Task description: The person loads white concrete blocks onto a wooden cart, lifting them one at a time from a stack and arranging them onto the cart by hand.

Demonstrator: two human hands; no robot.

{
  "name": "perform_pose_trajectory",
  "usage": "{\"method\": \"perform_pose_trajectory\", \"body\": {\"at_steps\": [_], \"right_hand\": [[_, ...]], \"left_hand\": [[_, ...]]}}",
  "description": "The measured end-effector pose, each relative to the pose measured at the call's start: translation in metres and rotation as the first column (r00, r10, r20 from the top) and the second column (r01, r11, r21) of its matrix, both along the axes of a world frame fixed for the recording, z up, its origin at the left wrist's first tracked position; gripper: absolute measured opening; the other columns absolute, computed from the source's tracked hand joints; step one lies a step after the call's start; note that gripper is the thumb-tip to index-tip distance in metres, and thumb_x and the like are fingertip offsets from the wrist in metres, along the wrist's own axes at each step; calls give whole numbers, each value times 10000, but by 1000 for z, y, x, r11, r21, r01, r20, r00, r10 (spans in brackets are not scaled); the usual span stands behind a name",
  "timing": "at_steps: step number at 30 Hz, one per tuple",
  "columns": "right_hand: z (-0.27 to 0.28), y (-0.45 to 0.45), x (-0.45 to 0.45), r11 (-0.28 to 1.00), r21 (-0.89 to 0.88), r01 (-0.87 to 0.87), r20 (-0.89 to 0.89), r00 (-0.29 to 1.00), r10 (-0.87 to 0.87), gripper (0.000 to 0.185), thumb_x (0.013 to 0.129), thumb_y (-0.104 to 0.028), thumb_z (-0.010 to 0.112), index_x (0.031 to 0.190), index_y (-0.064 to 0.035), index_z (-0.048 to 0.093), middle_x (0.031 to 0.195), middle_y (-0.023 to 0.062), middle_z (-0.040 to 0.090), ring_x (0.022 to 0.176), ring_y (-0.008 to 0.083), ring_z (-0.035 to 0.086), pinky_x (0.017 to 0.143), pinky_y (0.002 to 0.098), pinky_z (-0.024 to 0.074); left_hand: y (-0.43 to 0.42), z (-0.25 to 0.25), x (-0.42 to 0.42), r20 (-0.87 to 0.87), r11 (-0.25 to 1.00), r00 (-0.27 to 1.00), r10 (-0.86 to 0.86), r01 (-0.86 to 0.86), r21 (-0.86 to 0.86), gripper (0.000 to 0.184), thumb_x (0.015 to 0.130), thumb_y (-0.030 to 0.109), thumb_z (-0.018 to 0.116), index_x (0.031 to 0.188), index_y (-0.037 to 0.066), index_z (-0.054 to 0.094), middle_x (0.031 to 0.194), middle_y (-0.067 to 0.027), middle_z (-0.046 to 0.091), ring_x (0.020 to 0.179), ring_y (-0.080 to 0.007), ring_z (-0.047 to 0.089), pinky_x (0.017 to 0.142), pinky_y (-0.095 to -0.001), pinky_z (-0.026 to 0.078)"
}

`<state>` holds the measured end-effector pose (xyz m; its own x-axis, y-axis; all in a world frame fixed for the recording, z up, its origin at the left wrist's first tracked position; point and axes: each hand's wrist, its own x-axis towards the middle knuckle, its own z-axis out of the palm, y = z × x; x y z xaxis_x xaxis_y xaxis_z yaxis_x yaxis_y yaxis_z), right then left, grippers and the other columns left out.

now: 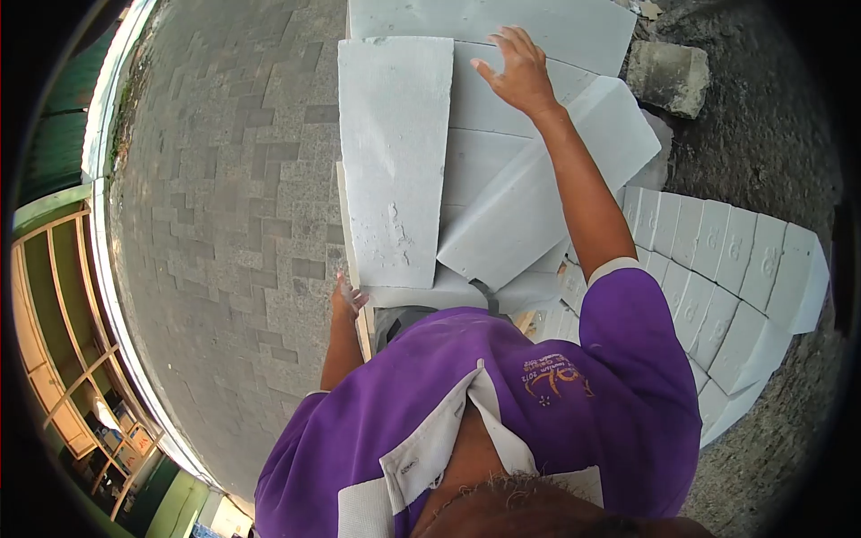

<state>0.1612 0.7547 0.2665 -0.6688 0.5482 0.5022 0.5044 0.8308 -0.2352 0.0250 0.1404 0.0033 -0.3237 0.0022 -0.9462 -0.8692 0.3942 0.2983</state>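
My right hand [520, 72] is raised over pale blocks near the top, fingers apart and nothing in it. Under it lie wide flat blocks [489, 99], and a tilted block [556, 179] rests diagonally across them, below my right forearm. A long upright-looking white block [395, 161] stretches along the left side of the pile, with small chips on its lower face. My left hand [348, 296] is beside the lower left corner of that block, fingers spread, holding nothing. Whether its fingertips touch the block's edge I cannot tell.
Several stacked white blocks [717, 260] stand at the right. A rough grey chunk [668, 79] sits at the upper right on dark ground. Grey paving [233, 197] runs along the left, bordered by a white edge and a green building with shelves [67, 332].
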Motion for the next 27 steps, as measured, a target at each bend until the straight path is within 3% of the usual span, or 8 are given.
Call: {"method": "perform_pose_trajectory", "body": {"at_steps": [3,9,15,17,22,24,25,27], "right_hand": [[6,-13,-81,994,60,-96,42,995,94,508,895,-422,693,1229,-43,650,1308,139,605,1319,297,483,1057,494,370],[34,-56,-222,910,-409,63,338,937,87,629,838,-598,646,1163,-63,698,1159,144,672,1169,285,584,1009,485,354],[-2,-67,-247,906,-404,124,399,915,52,551,834,-481,616,1137,-27,695,1112,201,701,1071,349,661,1001,492,415],[3,-65,-248,925,-363,116,362,932,25,388,777,-311,612,1055,-68,731,1081,188,721,1028,313,696,988,502,440],[-9,-32,-225,931,-333,147,346,938,-24,455,766,-389,656,1007,-8,718,1014,253,709,1003,388,680,941,500,473],[-4,-19,-199,946,-268,185,336,938,-88,482,758,-384,663,1005,27,715,990,278,701,970,416,681,911,481,507],[-7,-9,-186,955,-212,205,322,938,-130,499,755,-382,663,1013,43,713,989,291,696,956,423,682,898,484,519],[-25,22,-152,968,-128,218,292,941,-173,569,793,-441,651,1026,77,694,970,315,687,924,439,682,878,487,533]], "left_hand": [[18,19,5,-9,995,995,100,-100,-7,920,936,611,535,1543,8,198,1559,-286,248,1323,-464,424,906,-555,537],[24,22,19,-6,971,972,237,-237,-34,781,953,467,582,1538,105,212,1579,-222,145,1343,-437,367,871,-582,565],[40,28,47,139,941,931,338,-339,-14,772,991,551,454,1572,132,168,1591,-215,111,1373,-395,321,869,-571,562],[38,25,47,126,968,965,228,-211,-136,838,950,624,479,1534,65,260,1471,-244,364,1150,-441,537,768,-542,584],[29,44,25,-36,912,992,-120,96,-398,828,885,697,536,1339,4,558,1096,-241,666,819,-427,676,709,-433,576],[17,37,13,-213,567,634,-743,427,-705,787,881,693,551,1123,-44,682,916,-229,702,827,-356,691,728,-397,557],[23,41,10,-210,572,646,-734,422,-703,787,881,693,551,1123,-44,682,916,-229,702,827,-356,691,728,-397,557],[41,56,-3,-438,785,689,-578,321,-530,826,885,705,534,1024,-93,693,825,-206,707,790,-305,686,762,-403,537]]}}
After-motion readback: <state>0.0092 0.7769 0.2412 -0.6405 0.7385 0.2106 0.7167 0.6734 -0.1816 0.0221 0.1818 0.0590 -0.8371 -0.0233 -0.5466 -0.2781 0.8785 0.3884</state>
